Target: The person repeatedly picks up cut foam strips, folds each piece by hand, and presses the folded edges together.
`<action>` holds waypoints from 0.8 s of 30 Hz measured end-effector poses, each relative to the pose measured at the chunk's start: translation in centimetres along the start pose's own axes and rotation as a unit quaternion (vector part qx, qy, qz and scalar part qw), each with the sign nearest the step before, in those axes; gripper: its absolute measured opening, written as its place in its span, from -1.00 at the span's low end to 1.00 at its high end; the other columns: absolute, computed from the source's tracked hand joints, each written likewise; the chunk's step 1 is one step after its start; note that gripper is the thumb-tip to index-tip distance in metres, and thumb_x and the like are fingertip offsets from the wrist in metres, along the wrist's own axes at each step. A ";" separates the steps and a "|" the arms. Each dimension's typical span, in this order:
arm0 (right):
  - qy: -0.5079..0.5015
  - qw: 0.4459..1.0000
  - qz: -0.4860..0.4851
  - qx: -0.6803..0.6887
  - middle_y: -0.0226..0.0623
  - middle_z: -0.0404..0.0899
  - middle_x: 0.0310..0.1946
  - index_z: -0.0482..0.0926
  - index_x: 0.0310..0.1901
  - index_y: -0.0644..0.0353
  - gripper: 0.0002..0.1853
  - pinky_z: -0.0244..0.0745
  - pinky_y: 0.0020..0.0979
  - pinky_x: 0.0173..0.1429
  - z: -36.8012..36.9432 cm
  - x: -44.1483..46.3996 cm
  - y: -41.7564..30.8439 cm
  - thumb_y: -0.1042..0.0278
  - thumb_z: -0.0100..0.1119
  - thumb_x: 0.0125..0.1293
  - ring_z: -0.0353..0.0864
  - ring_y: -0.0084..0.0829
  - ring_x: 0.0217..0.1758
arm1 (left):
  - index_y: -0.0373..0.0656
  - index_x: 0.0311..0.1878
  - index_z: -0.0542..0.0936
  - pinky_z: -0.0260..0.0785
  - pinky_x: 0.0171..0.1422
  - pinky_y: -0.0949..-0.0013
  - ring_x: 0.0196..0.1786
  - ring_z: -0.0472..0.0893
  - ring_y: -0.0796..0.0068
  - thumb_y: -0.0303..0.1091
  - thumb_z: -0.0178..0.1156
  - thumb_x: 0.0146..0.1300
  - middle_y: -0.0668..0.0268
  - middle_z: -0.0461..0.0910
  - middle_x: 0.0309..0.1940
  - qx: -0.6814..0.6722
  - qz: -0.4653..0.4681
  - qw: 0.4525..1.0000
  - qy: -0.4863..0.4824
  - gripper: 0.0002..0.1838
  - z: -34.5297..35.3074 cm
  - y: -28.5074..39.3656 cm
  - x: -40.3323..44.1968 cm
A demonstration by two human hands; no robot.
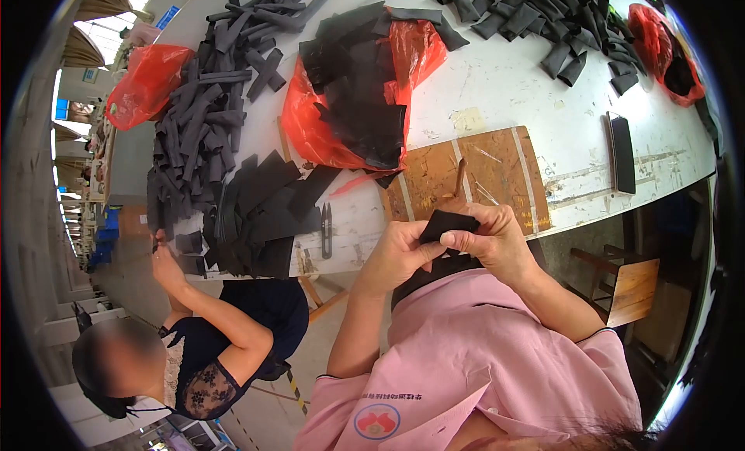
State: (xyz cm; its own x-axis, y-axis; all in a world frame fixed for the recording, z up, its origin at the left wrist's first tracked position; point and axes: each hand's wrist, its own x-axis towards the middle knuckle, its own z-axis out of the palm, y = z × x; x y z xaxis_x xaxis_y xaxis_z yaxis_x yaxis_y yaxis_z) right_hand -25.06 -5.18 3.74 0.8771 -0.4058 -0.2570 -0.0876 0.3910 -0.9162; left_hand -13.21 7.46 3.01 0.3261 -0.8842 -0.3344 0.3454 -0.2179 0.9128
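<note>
A small black fabric piece [448, 225] is in the person's two hands, in front of the pink shirt [466, 334] and near the table's edge. Its visible long axis runs roughly crosswise from hand to hand, slightly slanted; the left hand [394, 253] pinches its near left corner and the right hand [495, 232] its right end, thumb pressed on top. The cloth looks matte, soft and folded, its upper edge fairly straight. Just beyond the right fingers, a slim brown stick [461, 178] points away from the body; whether they touch it, I cannot tell. Behind lies a worn brown board [504, 171] with pale stripes, on a scuffed white table [574, 129]. Left of it, a crinkled, glossy red plastic bag [299, 113] holds flat black pieces, and narrow dark snips [326, 230] lie near flat, straight-edged strips [268, 199]
</note>
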 end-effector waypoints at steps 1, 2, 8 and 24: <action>0.037 0.995 -0.058 -0.077 -0.47 0.46 -0.56 0.61 -0.38 0.24 -0.85 0.30 -0.60 -0.48 -0.1 -0.1 -0.1 0.41 0.35 0.02 0.37 -0.68 -0.54 | -0.30 -0.28 0.52 0.27 -0.48 0.63 -0.55 0.41 0.74 -0.41 0.20 0.19 0.44 0.49 -0.52 -0.019 0.005 0.999 0.032 -0.86 0.7 -0.2 0.3; 0.075 0.978 -0.116 -0.153 -0.45 0.45 -0.57 0.61 -0.40 0.23 -0.85 0.29 -0.58 -0.50 -0.2 -0.2 -0.2 0.42 0.36 0.00 0.37 -0.66 -0.56 | -0.30 -0.25 0.51 0.28 -0.47 0.62 -0.53 0.41 0.73 -0.42 0.19 0.19 0.44 0.49 -0.50 -0.038 0.010 0.997 0.062 -0.86 1.4 -0.3 0.6; 0.210 0.841 -0.333 -0.370 -0.36 0.29 -0.63 0.51 -0.52 0.20 -0.77 0.16 -0.43 -0.54 -1.0 -0.2 1.1 0.54 0.39 -0.26 0.28 -0.43 -0.57 | -0.25 -0.33 0.48 0.23 -0.41 0.64 -0.53 0.40 0.71 -0.39 0.14 0.21 0.35 0.52 -0.47 -0.018 0.134 0.958 0.254 -0.87 5.3 0.4 -0.7; -0.074 0.980 -0.107 -0.150 -0.32 0.51 -0.42 0.54 -0.20 0.24 -0.64 0.42 -0.49 -0.39 -3.5 -1.0 -1.4 0.40 0.40 -0.09 0.51 -0.50 -0.41 | -0.30 -0.34 0.55 0.29 -0.50 0.64 -0.57 0.42 0.74 -0.48 0.21 0.15 0.39 0.51 -0.58 0.014 0.081 0.983 0.162 -0.91 4.5 0.9 0.1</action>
State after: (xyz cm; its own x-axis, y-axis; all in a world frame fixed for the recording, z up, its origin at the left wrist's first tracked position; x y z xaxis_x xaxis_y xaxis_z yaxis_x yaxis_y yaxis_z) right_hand -27.49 -8.18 4.24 0.9473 -0.3195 -0.0220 -0.0094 0.0410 -0.9991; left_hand -16.85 5.29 4.87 0.6399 -0.7308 -0.2377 0.2436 -0.1005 0.9647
